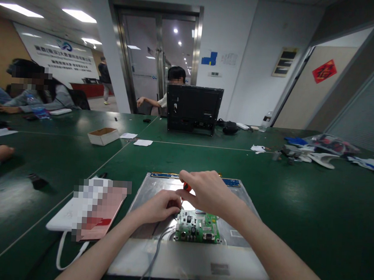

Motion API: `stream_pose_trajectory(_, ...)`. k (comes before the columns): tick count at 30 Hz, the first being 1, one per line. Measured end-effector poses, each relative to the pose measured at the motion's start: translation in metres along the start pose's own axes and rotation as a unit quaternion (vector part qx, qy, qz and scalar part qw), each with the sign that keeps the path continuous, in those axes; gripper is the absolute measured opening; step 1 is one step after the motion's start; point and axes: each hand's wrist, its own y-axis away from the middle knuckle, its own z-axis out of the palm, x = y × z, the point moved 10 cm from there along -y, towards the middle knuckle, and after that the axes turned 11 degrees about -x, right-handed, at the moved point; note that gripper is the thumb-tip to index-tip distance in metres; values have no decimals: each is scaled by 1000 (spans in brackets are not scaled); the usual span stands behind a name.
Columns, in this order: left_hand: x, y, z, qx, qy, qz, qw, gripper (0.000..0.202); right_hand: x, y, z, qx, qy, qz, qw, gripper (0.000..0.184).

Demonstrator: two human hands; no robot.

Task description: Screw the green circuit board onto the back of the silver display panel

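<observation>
A silver metal panel (156,255), the back of a flat screen, lies on the green table (296,212) right in front of me. A green circuit board (198,228) sits on its middle, with grey cables (156,249) running off it toward me. My right hand (209,193) is closed round a screwdriver with a red-orange handle (187,186), held upright over the board's far left corner. My left hand (160,206) pinches at the screwdriver's tip beside that corner; what it holds is too small to make out.
A white pad with a pink sheet (89,212) lies left of the panel. A small cardboard box (103,136) and paper slips sit further back. A black monitor (193,109) stands across the table with a person behind it. Parts and bags (324,149) clutter the right. Other people sit at the left.
</observation>
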Motion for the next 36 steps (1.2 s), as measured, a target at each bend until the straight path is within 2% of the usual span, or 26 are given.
stream_pose_trajectory(3,-3,0,0,5,-11,-1,1000,6,-1,0,0,1,1,-1,1000,8)
stream_pose_trajectory(14,-4,-1,2,0,15,-6,1000,12,-2,0,-2,-4,-1,-7,1000,17)
stream_pose_trajectory(18,-5,0,0,8,-3,-10,1000,8,-4,1,-3,3,3,-8,1000,7)
stream_pose_trajectory(22,-1,-1,-1,8,-12,0,1000,4,-6,2,-3,8,-4,-12,1000,11)
stream_pose_trajectory(26,0,-1,0,2,10,1,1000,8,-4,0,-2,4,-8,-11,1000,15)
stream_pose_trajectory(30,-2,0,1,3,-2,-3,1000,11,-3,0,-2,1,2,-2,1000,9)
stream_pose_trajectory(36,0,1,-3,14,-28,-5,999,3,-7,1,-4,4,0,-12,1000,13)
